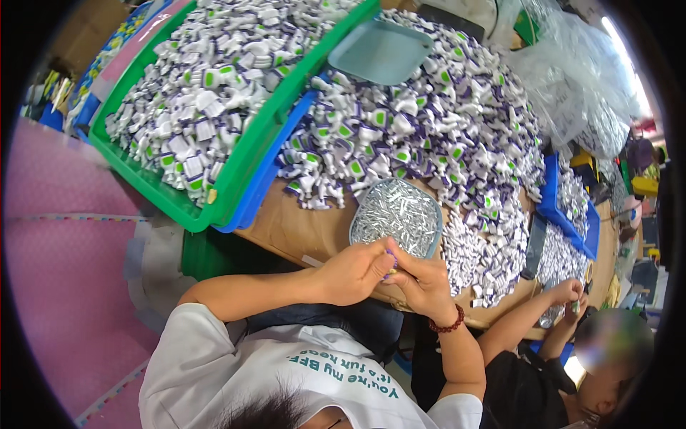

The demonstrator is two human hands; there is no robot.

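My left hand (pixel 349 276) and my right hand (pixel 423 283) meet just in front of a rounded tray of small shiny metal pins (pixel 396 213). Both are closed, fingertips together, around a small purple piece (pixel 390 266) with a bit of yellow showing. Fingers cover most of it, so its kind cannot be made out. Behind the tray spreads a big heap of small white plastic parts (pixel 421 132) with purple edges and green patches. Small white pieces (pixel 461 250) lie in a pile beside my right hand.
A green crate (pixel 239 168) full of similar white parts stands at the left, over a blue crate (pixel 264 187). An empty grey tray (pixel 380 51) rests on the heap. On the right, a co-worker's hands (pixel 569 293) work near blue bins (pixel 554 189).
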